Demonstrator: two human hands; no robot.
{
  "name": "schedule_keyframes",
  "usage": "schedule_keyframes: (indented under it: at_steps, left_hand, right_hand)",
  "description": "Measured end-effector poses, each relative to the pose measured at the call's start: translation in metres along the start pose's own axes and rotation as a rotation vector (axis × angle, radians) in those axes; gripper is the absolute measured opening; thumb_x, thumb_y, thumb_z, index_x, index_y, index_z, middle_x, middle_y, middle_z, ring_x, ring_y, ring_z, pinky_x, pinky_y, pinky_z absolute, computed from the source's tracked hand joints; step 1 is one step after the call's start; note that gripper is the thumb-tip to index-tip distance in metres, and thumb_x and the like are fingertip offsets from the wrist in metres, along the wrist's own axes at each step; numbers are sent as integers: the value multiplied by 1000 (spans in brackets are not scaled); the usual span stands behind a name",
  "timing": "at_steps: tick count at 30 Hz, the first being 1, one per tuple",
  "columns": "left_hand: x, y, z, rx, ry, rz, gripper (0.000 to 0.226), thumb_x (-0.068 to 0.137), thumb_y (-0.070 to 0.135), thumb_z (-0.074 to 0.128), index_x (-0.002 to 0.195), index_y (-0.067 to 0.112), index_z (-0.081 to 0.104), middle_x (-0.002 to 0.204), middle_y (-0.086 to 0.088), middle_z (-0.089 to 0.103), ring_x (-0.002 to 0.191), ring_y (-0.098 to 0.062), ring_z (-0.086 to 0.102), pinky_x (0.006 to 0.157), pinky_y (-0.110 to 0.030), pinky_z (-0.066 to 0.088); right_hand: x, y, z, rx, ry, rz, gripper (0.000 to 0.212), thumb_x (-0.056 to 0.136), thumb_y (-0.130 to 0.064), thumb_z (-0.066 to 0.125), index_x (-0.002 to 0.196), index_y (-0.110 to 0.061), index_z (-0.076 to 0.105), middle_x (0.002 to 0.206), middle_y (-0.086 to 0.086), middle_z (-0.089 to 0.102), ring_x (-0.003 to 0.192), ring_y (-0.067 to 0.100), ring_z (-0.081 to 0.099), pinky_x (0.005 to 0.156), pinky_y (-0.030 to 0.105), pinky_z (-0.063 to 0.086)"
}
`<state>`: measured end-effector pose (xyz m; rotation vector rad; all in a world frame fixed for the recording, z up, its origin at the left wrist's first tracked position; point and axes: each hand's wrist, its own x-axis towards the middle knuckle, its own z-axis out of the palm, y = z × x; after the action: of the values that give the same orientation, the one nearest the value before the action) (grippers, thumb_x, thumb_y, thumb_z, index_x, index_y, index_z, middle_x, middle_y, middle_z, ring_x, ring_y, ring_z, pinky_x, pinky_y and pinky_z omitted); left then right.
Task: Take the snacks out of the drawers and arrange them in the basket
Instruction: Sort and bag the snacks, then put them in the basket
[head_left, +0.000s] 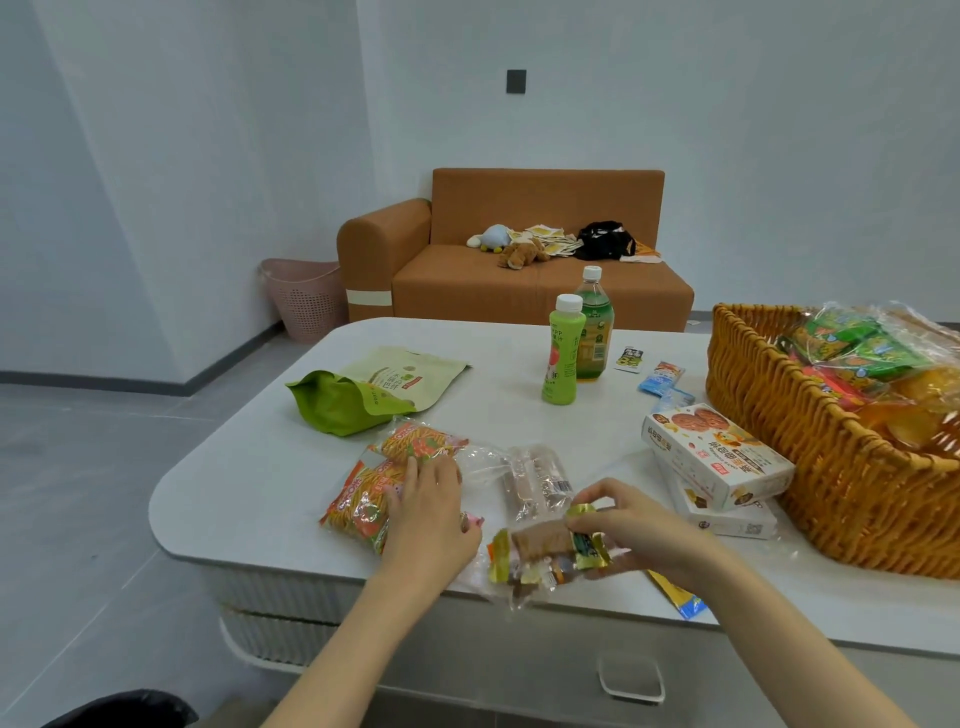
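On the right of the white table (249, 467) stands a woven wicker basket (810, 447) with several snack packs inside. My left hand (428, 512) rests flat on a clear bag of orange noodle snack packs (363, 499). My right hand (631, 525) pinches a clear bag of gold-wrapped snacks (540, 556) at the table's near edge. Sausage packs in clear wrap (535, 480) lie between the hands. Two white biscuit boxes (717, 454) lie stacked against the basket.
A green pouch (363, 389) lies at the left, two green bottles (563, 353) stand mid-table, and small sachets (662, 379) lie near them. A drawer handle (631, 678) shows below the tabletop. Behind are an orange sofa (519, 280) and a pink bin (306, 299).
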<state>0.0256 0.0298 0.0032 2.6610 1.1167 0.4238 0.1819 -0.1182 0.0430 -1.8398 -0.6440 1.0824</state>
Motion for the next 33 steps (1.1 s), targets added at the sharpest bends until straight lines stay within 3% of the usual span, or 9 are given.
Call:
schedule_keyframes:
  at_steps: [4,9,15,20,23,25,29,31,33]
  left_hand:
    - [-1,-7,0,-117,65,51,12,85,24,57,89,19,46,104,5,47,118,-22,42,99,-39,37]
    - [-1,-9,-5,-240,112,86,8,87,23,55,82,22,49,86,12,48,89,-13,47,86,-35,43]
    - [0,-10,-3,-398,86,79,15,87,25,58,76,31,49,122,11,57,124,-10,47,105,-47,35]
    - [2,-13,-10,-374,16,62,16,85,43,62,72,37,54,143,14,42,137,-7,31,113,-50,25]
    - [5,-19,-32,-517,-28,37,35,73,69,61,82,35,68,129,19,44,130,-5,36,107,-32,32]
    - [15,-34,-39,-564,96,-41,37,82,59,58,98,27,69,119,16,49,126,-11,44,93,-18,35]
    - [39,-75,-28,-292,-28,-337,81,79,80,35,146,36,31,154,-8,29,142,-32,25,114,-51,23]
    - [46,-82,-21,-394,-139,-404,109,60,94,31,150,35,17,153,-8,32,139,-32,32,112,-54,26]
    - [47,-82,-17,-341,-183,-384,111,60,94,38,151,35,15,151,-4,36,135,-30,37,110,-52,30]
  right_hand:
    - [13,-4,12,178,140,-24,28,87,-10,68,111,-7,53,109,22,59,88,31,67,60,36,60]
    - [32,3,39,450,327,-56,23,86,-8,68,100,-10,50,102,20,61,79,29,67,65,42,61]
    - [42,6,70,-94,599,-381,21,82,-23,71,94,-19,53,96,0,55,88,13,53,76,27,45]
    - [43,3,77,-11,569,-395,38,76,-24,78,102,-25,51,88,-7,60,82,11,60,75,31,51]
    - [42,2,72,77,538,-314,55,78,-22,78,112,-22,36,84,-7,57,81,14,61,75,31,49]
    - [44,3,67,91,510,-251,55,80,-24,77,112,-16,34,91,1,60,88,20,62,77,34,51]
    - [46,1,59,-122,385,-194,31,82,-31,73,95,-5,62,72,4,66,63,20,66,69,44,59]
    - [47,-2,58,-221,353,-193,29,84,-34,71,91,-7,62,68,3,66,54,20,65,66,41,60]
    - [49,-3,60,-347,385,-210,29,85,-39,67,92,-13,57,72,2,68,56,22,66,67,43,59]
